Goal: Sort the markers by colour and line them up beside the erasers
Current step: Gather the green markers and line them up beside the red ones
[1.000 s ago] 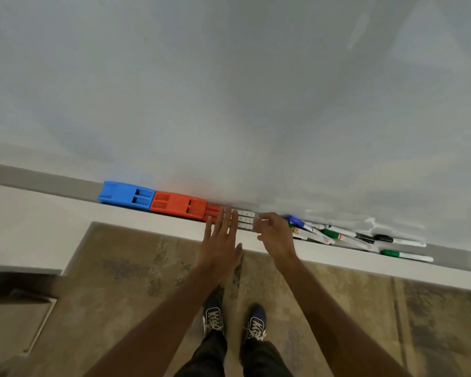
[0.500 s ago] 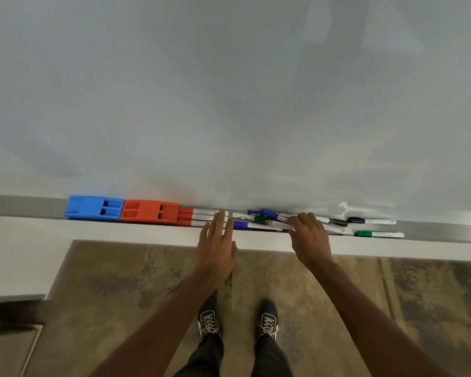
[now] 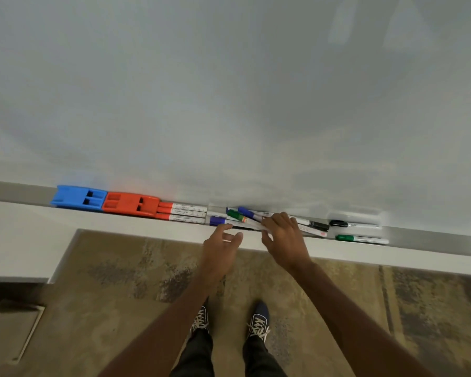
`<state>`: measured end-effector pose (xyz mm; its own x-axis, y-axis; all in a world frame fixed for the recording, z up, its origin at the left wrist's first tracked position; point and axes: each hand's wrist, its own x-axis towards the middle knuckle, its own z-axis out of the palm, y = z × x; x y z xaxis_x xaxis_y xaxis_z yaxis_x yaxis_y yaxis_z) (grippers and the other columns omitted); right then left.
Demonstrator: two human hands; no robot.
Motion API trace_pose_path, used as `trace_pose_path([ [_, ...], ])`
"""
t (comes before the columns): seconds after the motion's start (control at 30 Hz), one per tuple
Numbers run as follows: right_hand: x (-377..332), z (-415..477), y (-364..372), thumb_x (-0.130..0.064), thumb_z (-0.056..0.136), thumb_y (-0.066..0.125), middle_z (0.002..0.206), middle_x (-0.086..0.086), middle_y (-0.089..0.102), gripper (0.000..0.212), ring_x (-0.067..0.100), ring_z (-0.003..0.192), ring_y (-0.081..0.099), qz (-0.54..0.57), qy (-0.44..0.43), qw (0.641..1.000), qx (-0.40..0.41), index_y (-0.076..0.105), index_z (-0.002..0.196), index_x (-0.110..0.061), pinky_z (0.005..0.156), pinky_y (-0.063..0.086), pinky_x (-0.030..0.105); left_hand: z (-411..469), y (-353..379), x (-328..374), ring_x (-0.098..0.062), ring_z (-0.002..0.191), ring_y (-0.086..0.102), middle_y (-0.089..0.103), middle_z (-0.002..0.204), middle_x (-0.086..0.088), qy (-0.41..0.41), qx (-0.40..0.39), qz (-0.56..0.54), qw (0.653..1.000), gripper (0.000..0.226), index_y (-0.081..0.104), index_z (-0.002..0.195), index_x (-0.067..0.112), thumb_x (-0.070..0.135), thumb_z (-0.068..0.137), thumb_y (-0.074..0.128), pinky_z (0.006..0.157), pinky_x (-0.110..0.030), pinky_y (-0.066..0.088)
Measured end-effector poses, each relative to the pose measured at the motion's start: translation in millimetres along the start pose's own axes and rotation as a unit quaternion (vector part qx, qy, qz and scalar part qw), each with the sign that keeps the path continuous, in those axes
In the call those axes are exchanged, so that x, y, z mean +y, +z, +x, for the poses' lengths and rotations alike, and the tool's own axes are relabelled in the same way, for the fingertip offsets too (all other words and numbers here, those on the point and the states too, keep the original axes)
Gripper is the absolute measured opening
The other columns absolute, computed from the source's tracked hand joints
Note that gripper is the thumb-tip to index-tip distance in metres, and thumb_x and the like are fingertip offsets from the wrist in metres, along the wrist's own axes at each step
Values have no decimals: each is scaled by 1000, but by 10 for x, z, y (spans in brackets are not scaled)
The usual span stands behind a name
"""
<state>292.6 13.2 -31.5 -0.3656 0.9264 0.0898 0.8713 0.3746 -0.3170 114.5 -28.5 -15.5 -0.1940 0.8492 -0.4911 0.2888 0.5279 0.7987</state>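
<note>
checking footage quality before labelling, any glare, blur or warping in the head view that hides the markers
Head view: wide-angle bend curves the tray; soft reflections wash the whiteboard and smear just above the red markers; the heap under the right hand is slightly soft, so labels are unreadable; cap colours stay clear, as on the green marker.

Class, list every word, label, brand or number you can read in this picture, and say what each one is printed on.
None can be read.
Red markers: printed labels on the white barrels, too small and blurred.
Other markers near the right hand: print likewise illegible.
Blue eraser and orange eraser: no text visible.
</note>
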Motion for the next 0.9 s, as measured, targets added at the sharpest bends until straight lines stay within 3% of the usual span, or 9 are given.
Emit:
trace_pose_path([
  [0.1, -44, -136, -74, -15, 79, 69, 98, 5, 67, 22, 26, 94, 59, 81, -26, 996, -10, 68, 102, -14, 81, 46, 39, -22, 208, 112, -27, 95, 73, 72, 112, -12, -121, -70, -290, 947, 35, 60, 121, 11, 30, 92, 65, 89, -44, 57],
  [0.23, 67, -287, -228, -22, 89, 64, 99, 2, 68, 25, 18, 90, 57, 157, -39, 986, -42, 69, 112, -16, 77, 44, 32, -72, 391, 149, -32, 101, 71, 72, 111, -17, -136, -63, -401, 904, 30, 62, 116, 1, 23, 99, 54, 92, -48, 55],
  [0.33, 331, -312, -303, -18, 91, 62, 93, 2, 68, 15, 19, 85, 58, 157, 14, 987, -22, 71, 102, -14, 71, 48, 34, -95, 481, 199, -34, 104, 69, 71, 113, -19, -145, -52, -429, 890, 33, 58, 119, -5, 21, 99, 52, 97, -52, 51],
  [0.47, 723, -255, -342, -7, 87, 65, 94, 6, 68, 15, 25, 89, 59, 49, 44, 998, -26, 70, 99, -11, 75, 50, 37, -125, 605, 281, -35, 104, 69, 70, 114, -22, -157, -45, -433, 886, 31, 57, 118, -4, 19, 99, 54, 96, -53, 52],
  [0.6, 954, -184, -331, -4, 77, 72, 92, 9, 67, 19, 32, 92, 60, -61, 33, 996, -59, 70, 95, -9, 74, 50, 42, -153, 731, 354, -37, 107, 67, 68, 116, -24, -173, -41, -449, 876, 30, 54, 122, -1, 20, 101, 50, 94, -55, 52],
  [0.73, 1028, -134, -346, 6, 67, 74, 92, 10, 69, 31, 33, 90, 63, -90, 4, 992, -85, 70, 94, -9, 77, 52, 41, -148, 851, 374, -37, 104, 68, 69, 112, -24, -183, -35, -456, 870, 31, 49, 128, 3, 19, 103, 46, 89, -55, 54],
  [0.83, 1044, -111, -333, 10, 67, 71, 94, 13, 70, 34, 33, 89, 64, -102, -26, 990, -95, 70, 96, -7, 79, 52, 41, -150, 915, 406, -37, 105, 66, 67, 108, -23, -184, -43, -456, 870, 27, 48, 125, 1, 18, 103, 44, 81, -53, 57],
  [0.9, 1063, -101, -322, 8, 65, 73, 90, 13, 69, 32, 33, 86, 64, -120, -39, 987, -96, 70, 93, -7, 77, 53, 41, -140, 959, 419, -37, 107, 64, 66, 110, -22, -185, -49, -452, 871, 23, 49, 119, 1, 16, 103, 44, 85, -55, 55],
])
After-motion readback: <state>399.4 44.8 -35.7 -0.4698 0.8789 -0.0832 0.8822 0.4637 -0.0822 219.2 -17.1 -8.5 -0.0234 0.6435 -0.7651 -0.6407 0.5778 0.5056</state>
